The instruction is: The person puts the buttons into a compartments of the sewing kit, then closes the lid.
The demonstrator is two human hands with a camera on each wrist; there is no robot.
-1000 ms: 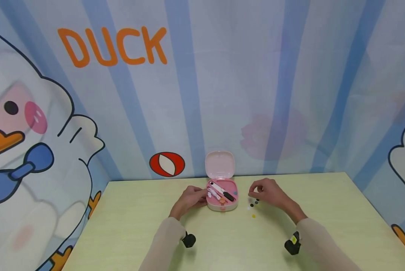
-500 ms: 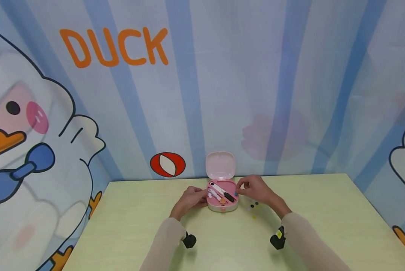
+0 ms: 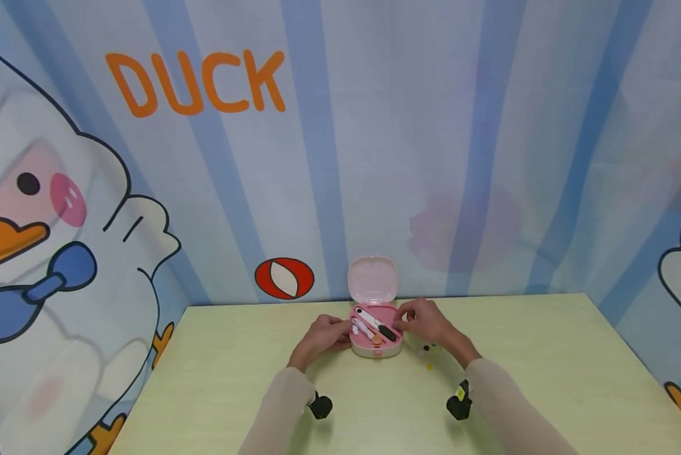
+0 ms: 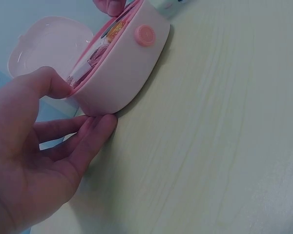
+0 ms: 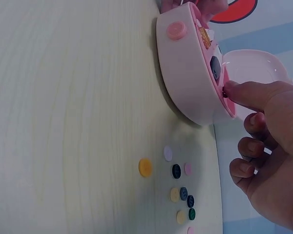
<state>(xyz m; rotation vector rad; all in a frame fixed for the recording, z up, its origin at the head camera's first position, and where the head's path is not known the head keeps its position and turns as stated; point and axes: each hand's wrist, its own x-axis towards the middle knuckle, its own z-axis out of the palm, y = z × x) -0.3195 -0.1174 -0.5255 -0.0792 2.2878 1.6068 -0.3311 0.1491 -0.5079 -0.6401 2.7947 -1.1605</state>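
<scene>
An open pink and white sewing box stands at the table's back edge, its lid upright behind it. My left hand holds the box's left side, thumb on the rim and fingers against the lower wall. Over the right compartment, my right hand pinches a small dark button, largely covered by the thumb; the index fingertip is hidden. Inside the box lie a white tool with a black end and an orange-brown item.
Several loose buttons lie on the table right of the box, including a yellow button, a black button and a green button. A printed curtain hangs directly behind the table.
My right hand has moved left from above the loose buttons to the box's right compartment. My left hand stays at the box's left side.
</scene>
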